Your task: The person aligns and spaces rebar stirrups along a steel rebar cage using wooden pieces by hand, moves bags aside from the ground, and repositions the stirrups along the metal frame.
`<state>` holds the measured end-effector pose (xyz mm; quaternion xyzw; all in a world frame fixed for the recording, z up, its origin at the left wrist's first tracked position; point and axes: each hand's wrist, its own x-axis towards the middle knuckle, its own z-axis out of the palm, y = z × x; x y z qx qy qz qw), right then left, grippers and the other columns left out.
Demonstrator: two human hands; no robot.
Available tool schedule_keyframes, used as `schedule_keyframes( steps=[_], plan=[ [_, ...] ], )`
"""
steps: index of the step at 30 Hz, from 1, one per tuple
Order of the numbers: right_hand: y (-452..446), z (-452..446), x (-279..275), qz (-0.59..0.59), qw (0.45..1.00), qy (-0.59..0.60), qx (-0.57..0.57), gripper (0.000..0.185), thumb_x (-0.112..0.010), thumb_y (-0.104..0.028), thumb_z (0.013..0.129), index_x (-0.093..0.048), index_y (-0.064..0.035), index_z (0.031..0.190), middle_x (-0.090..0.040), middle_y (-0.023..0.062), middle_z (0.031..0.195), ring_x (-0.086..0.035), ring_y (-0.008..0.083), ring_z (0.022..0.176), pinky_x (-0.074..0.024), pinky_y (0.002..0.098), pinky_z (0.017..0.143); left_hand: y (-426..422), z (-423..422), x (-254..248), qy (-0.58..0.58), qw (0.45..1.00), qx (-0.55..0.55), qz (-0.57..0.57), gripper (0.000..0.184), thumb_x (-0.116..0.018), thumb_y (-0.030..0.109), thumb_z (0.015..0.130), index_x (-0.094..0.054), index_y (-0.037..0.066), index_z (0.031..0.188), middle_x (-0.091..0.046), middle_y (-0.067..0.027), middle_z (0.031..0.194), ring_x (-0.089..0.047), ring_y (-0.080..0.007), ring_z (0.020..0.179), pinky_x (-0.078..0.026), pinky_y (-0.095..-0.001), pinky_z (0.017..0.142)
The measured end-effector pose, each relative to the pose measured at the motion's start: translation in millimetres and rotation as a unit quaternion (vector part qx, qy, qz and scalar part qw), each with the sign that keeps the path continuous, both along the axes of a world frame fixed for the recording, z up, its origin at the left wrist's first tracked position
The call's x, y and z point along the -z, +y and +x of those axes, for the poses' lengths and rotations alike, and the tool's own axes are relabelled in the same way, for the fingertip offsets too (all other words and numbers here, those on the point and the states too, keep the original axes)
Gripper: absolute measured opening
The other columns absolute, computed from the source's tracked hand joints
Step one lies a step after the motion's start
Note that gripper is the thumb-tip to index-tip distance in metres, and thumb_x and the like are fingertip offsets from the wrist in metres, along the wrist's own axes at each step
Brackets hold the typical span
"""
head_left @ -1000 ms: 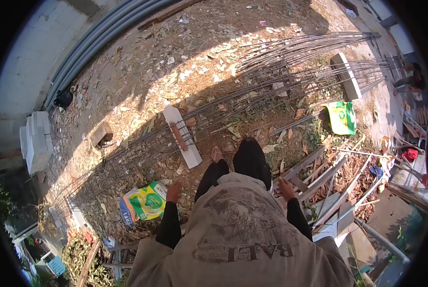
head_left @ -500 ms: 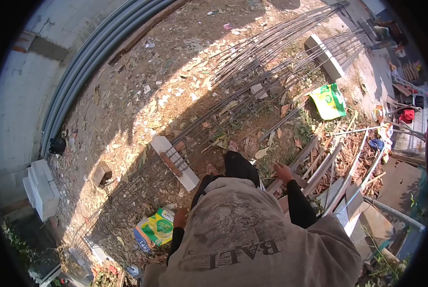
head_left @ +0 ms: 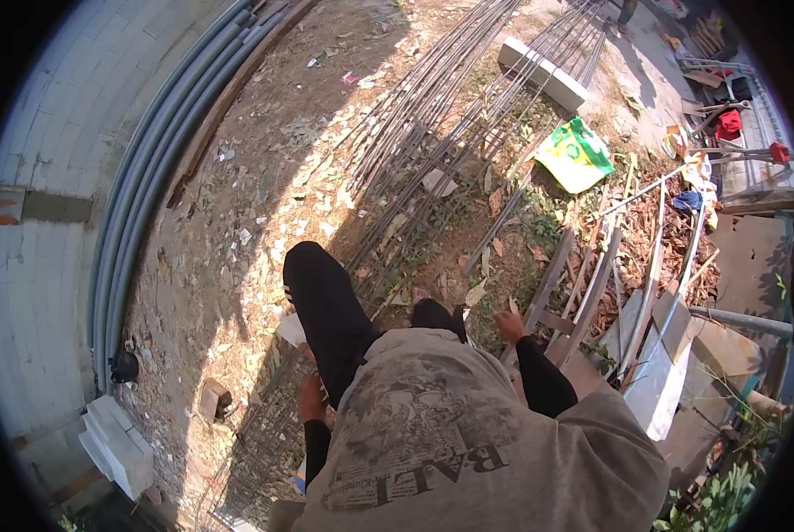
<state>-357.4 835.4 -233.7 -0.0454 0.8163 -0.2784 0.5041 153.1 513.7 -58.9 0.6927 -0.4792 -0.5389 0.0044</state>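
My left hand (head_left: 312, 397) hangs low beside my raised left leg (head_left: 321, 297), with its fingers loosely apart and no object visible in it. Beneath it lies a lattice of thin steel bars (head_left: 268, 426) on leaf-strewn ground. On the other side, my right hand (head_left: 508, 328) is held out, fingers relaxed and holding nothing I can see. Wooden planks (head_left: 552, 275) lie nearest to that hand. Long steel rebars (head_left: 397, 191) stretch ahead, some across a pale block (head_left: 543, 75). My leg mostly covers another pale block (head_left: 290, 330).
Grey pipes (head_left: 131, 213) run along the block wall (head_left: 51, 146) at left. A stack of pale blocks (head_left: 117, 448) stands below them. To the right are a green-yellow bag (head_left: 574, 155), a metal pole (head_left: 743, 321) and scrap boards (head_left: 667, 386). Another person's leg (head_left: 626, 12) shows at the top.
My left leg has lifted forward, covering most of the nearer block. The view has shifted, and the lower-left green-yellow bag is now almost wholly hidden. Both hands stay low at my sides.
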Motion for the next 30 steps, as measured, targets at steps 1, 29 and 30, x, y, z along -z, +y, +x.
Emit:
schedule_keyframes(
  steps=[1,29,30],
  plan=[
    [12.4,7.0,14.7,0.018,1.000,0.004,0.000,0.061,-0.065,-0.052,0.099,-0.067,-0.0017,0.133,-0.071,0.0148,0.103,-0.070,0.0237,0.087,-0.0579,0.0422,0.071,-1.8,31.2,42.7,-0.005,0.997,0.078,-0.020,0.055,-0.061,0.035,0.102,-0.054,0.004,0.147,-0.060,-0.0223,0.145,-0.059,-0.0419,0.130,-0.049,-0.0523,0.102],
    [-393.7,7.4,-97.8,0.117,0.926,-0.015,0.359,0.049,-0.068,-0.042,0.097,-0.072,-0.0031,0.127,-0.068,0.0105,0.090,-0.067,0.0222,0.080,-0.0584,0.0446,0.071,-808.5,-177.8,60.0,0.060,0.998,0.004,0.010,0.061,-0.061,0.044,0.101,-0.048,0.016,0.154,-0.053,-0.0103,0.151,-0.057,-0.0351,0.130,-0.047,-0.0543,0.099],
    [-401.1,9.2,-100.5,0.115,0.927,-0.018,0.356,0.050,-0.068,-0.043,0.098,-0.072,-0.0036,0.128,-0.069,0.0109,0.092,-0.067,0.0226,0.081,-0.0585,0.0444,0.071,-832.1,-205.9,51.3,0.055,0.998,0.026,0.005,0.065,-0.060,0.046,0.102,-0.045,0.016,0.157,-0.049,-0.0116,0.156,-0.054,-0.0370,0.135,-0.045,-0.0556,0.103]
  ],
)
